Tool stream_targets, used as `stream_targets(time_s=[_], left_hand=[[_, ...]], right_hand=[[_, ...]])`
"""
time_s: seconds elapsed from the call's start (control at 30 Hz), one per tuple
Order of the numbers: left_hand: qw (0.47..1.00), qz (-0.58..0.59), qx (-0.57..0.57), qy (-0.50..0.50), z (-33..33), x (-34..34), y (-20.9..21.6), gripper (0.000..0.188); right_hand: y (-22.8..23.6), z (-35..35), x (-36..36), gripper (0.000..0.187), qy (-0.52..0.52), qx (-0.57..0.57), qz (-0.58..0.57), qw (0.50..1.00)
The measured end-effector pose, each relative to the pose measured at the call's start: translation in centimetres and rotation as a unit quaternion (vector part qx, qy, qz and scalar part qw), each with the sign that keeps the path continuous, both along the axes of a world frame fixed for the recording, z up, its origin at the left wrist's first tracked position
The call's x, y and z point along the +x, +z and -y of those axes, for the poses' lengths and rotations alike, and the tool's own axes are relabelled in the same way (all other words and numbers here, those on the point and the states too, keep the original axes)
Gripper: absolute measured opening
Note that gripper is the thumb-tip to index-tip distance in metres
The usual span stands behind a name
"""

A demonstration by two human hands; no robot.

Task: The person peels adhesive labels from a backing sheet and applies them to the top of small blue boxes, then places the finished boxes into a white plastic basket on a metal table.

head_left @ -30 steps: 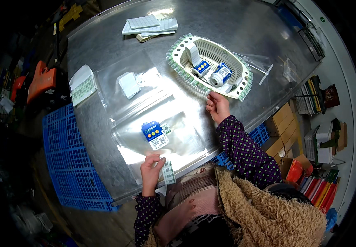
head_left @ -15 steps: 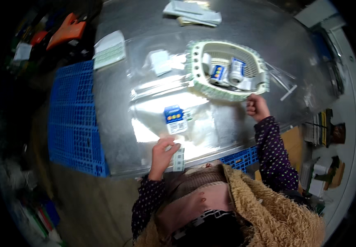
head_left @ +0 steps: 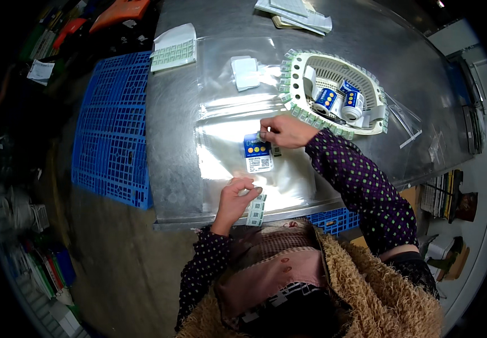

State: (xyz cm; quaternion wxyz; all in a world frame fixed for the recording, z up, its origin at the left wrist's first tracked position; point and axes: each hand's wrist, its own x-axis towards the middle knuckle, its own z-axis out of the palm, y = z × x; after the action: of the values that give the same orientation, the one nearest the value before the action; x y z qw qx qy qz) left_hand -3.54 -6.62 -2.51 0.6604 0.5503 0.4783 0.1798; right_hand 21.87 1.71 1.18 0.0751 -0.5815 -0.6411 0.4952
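A blue-and-white label (head_left: 259, 155) lies on a clear plastic bag (head_left: 221, 152) on the metal table. My right hand (head_left: 290, 131) is closed in a pinch at the label's upper edge, with a small green sticker partly showing at the fingertips. Nearer the table's front edge, my left hand (head_left: 235, 201) is pinched beside a strip of green-and-white stickers (head_left: 256, 210) and appears to grip its upper end. Behind my right hand stands a pale basket (head_left: 295, 93) with similar stickers hung round its rim. It holds blue-and-white rolls of labels (head_left: 353, 105).
White cards (head_left: 246, 73) lie on the bag's far part. A sticker sheet (head_left: 175, 49) sits at the table's left edge, with folded papers (head_left: 294, 14) at the back. Clear strips (head_left: 406, 121) lie right of the basket. A blue plastic pallet (head_left: 111, 129) stands left of the table.
My right hand has moved left from the basket's near rim to the label on the bag. My left hand remains by the sticker strip. The whole view has shifted slightly.
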Motion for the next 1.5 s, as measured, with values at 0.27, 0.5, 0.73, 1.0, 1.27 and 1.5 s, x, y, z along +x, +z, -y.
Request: stream_targets(time_s=[0.27,0.5,0.73,1.0,1.27,1.5], left_hand=[[1.0,0.012,0.015,0.016,0.8,-0.4,-0.9,0.014],[0.998,-0.01,0.066,-0.014,0.0,0.0,-0.4,0.015],[1.0,0.009,-0.007,0.019,0.2,0.0,0.1,0.011],[1.0,0.023,0.006,0.003,0.2,-0.8,-1.3,0.01],[0.999,0.038,0.026,0.001,0.7,-0.8,-1.8,0.011],[0.999,0.051,-0.013,0.006,1.3,-1.6,-2.3,0.01]], right_hand=[[-2.4,-3.4,-3.5,0.024,0.135,0.022,0.13,0.982],[-3.2,-2.6,-5.2,0.023,0.121,0.147,0.311,0.931],[3.5,11.4,8.6,0.03,-0.261,0.326,0.293,0.86],[-1.1,15.9,14.9,0.027,-0.116,0.316,0.459,0.822],[-1.6,15.0,15.1,0.019,-0.19,0.237,0.551,0.777],[0.9,13.7,0.0,0.047,-0.121,0.328,0.169,0.922]])
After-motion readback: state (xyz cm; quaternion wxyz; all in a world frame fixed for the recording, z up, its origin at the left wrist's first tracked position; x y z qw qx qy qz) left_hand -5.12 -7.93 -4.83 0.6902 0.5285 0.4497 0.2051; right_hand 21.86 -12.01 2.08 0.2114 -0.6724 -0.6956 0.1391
